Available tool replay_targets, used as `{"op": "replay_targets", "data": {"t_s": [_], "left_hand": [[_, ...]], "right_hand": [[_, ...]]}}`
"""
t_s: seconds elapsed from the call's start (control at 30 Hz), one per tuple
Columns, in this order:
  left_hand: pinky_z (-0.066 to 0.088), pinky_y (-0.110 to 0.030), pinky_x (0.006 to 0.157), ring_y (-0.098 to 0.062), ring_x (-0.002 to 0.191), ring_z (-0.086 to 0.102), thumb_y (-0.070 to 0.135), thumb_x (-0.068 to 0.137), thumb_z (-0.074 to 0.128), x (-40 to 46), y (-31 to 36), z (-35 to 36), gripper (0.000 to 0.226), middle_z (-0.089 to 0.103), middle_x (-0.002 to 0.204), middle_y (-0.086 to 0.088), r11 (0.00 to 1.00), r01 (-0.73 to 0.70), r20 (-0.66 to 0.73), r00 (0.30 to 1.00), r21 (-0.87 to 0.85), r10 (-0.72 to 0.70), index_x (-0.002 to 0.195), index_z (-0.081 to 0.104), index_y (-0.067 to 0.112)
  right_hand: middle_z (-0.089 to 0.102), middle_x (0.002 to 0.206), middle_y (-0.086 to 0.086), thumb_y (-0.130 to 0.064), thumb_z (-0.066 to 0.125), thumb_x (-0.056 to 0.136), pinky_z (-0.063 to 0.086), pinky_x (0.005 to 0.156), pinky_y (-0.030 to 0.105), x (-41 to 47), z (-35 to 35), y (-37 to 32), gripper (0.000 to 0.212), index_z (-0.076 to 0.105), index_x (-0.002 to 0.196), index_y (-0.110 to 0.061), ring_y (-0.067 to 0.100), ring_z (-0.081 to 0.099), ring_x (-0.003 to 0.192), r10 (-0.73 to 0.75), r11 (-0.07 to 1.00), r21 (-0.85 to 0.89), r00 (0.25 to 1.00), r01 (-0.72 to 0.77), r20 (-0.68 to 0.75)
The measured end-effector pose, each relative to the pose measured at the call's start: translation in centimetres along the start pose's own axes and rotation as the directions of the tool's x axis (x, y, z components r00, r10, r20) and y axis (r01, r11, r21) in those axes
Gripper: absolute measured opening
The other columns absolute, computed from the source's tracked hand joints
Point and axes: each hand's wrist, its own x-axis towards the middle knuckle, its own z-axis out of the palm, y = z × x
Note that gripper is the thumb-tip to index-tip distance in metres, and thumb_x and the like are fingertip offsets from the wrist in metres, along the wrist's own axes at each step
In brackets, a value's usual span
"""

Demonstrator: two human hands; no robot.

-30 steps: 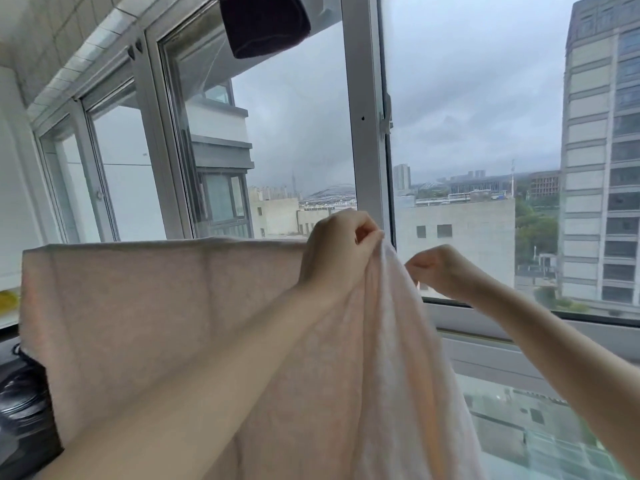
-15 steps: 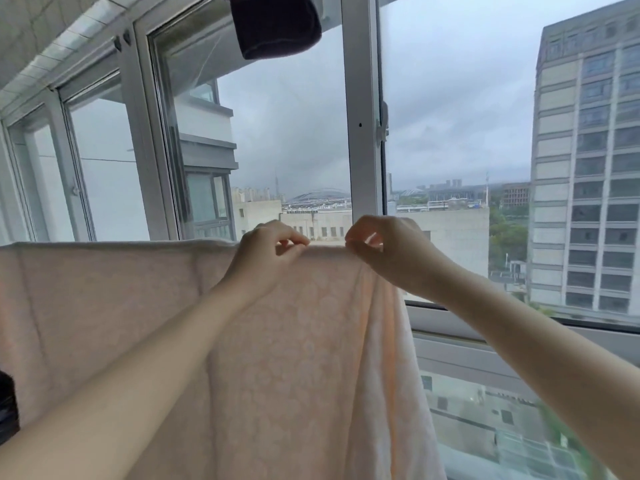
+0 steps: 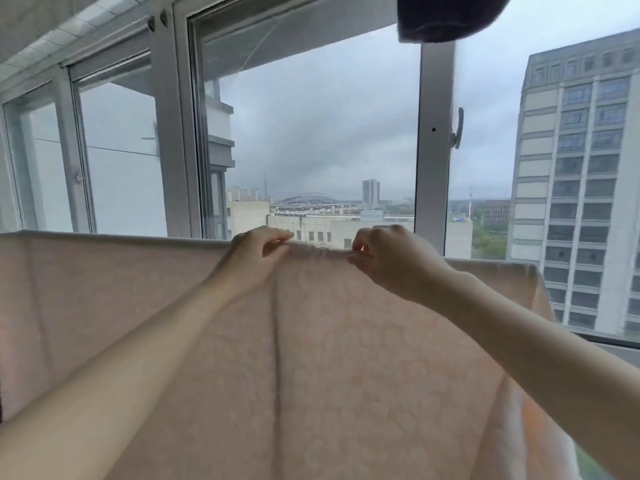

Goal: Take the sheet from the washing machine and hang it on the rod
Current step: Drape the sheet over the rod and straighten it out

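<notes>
The pink sheet [image 3: 329, 358] hangs spread across the lower frame, its top fold running level from 9 o'clock to 3 o'clock in front of the window [image 3: 311, 133]. The left hand [image 3: 258, 258] and right hand [image 3: 388, 261] sit close together at centre, each pinching that top fold with curled fingers. A dark cloth [image 3: 446, 15] hangs at 1 o'clock.
</notes>
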Motion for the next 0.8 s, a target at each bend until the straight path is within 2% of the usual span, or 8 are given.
{"op": "replay_targets", "data": {"t_s": [0.17, 0.37, 0.53, 0.7, 0.8], "left_hand": [[0.035, -0.008, 0.086, -0.005, 0.106, 0.057, 0.010, 0.092, 0.059, 0.1, -8.4, -3.2, 0.027, 0.066, 0.117, 0.005, 1.000, 0.006, 0.022, 1.000, 0.016, -0.007, 0.117, 0.067, 0.015], [0.037, 0.002, 0.083, -0.005, 0.096, 0.063, 0.012, 0.087, 0.067, 0.1, -13.8, -5.2, 0.020, 0.072, 0.105, -0.001, 0.998, -0.051, -0.089, 0.995, -0.042, 0.048, 0.107, 0.073, 0.011], [0.050, -0.019, 0.085, -0.009, 0.088, 0.066, 0.011, 0.086, 0.068, 1.1, -15.1, -5.0, 0.013, 0.072, 0.093, 0.001, 0.990, -0.125, -0.122, 0.986, -0.060, 0.117, 0.097, 0.075, 0.011], [0.048, -0.025, 0.082, -0.012, 0.086, 0.063, 0.009, 0.087, 0.062, 2.1, -15.1, -5.1, 0.013, 0.069, 0.088, 0.005, 0.992, -0.128, -0.111, 0.986, -0.004, 0.127, 0.091, 0.073, 0.012], [0.043, -0.022, 0.077, -0.013, 0.082, 0.061, 0.009, 0.086, 0.059, 3.3, -14.8, -5.2, 0.014, 0.072, 0.089, -0.003, 0.993, -0.112, -0.088, 0.990, 0.025, 0.114, 0.090, 0.072, 0.010]], "right_hand": [[0.063, 0.099, 0.003, -0.035, 0.056, 0.092, 0.053, 0.075, 0.041, 3.9, 3.8, -5.2, 0.022, 0.063, 0.098, -0.015, 0.025, 0.060, 0.087, 0.020, 0.999, 0.045, 1.000, -0.019, -0.023], [0.059, 0.101, 0.001, -0.032, 0.055, 0.094, 0.052, 0.073, 0.040, 7.2, 6.8, -10.2, 0.016, 0.061, 0.095, -0.016, 0.023, 0.056, 0.093, -0.066, 0.998, -0.016, 0.991, 0.064, -0.119], [0.058, 0.102, 0.003, -0.026, 0.055, 0.095, 0.053, 0.073, 0.043, 9.8, 9.5, -11.6, 0.012, 0.060, 0.095, -0.015, 0.025, 0.055, 0.098, -0.128, 0.989, -0.078, 0.989, 0.122, -0.080], [0.057, 0.101, 0.008, -0.012, 0.052, 0.096, 0.051, 0.072, 0.043, 10.3, 10.6, -11.7, 0.006, 0.057, 0.096, -0.009, 0.030, 0.052, 0.098, -0.174, 0.978, -0.137, 0.978, 0.157, -0.119], [0.056, 0.102, 0.016, 0.004, 0.048, 0.091, 0.051, 0.074, 0.044, 11.6, 11.0, -11.4, 0.012, 0.052, 0.099, -0.005, 0.037, 0.056, 0.092, -0.111, 0.982, -0.167, 0.987, 0.091, -0.117]]}}
